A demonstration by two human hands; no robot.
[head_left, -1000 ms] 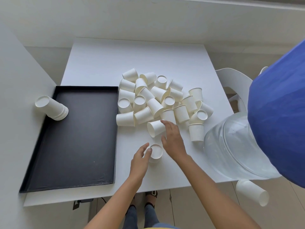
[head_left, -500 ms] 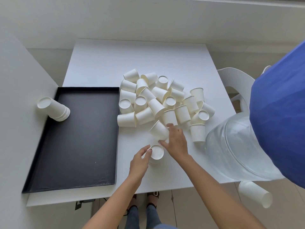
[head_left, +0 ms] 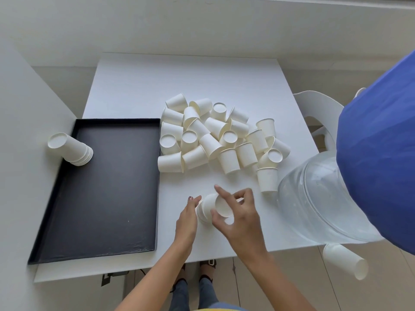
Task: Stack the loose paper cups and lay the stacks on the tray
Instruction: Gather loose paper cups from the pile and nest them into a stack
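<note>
A heap of loose white paper cups [head_left: 215, 138] lies in the middle of the white table [head_left: 202, 81]. A black tray [head_left: 101, 198] sits on the left, with a short stack of cups [head_left: 71, 149] lying across its far left rim. Near the table's front, my right hand [head_left: 238, 212] holds a single cup [head_left: 221, 206] over a small stack [head_left: 205, 209] that stands on the table. My left hand [head_left: 187, 218] steadies that small stack from the left side.
A large clear water bottle [head_left: 314, 198] with a blue cover [head_left: 381, 158] crowds the table's right edge. A white chair [head_left: 318, 108] stands behind it. Another cup stack [head_left: 345, 263] pokes out below the bottle, off the table.
My right hand picked a cup from the near edge of the heap and brought it back onto the small stack. My left hand stayed at that stack.
</note>
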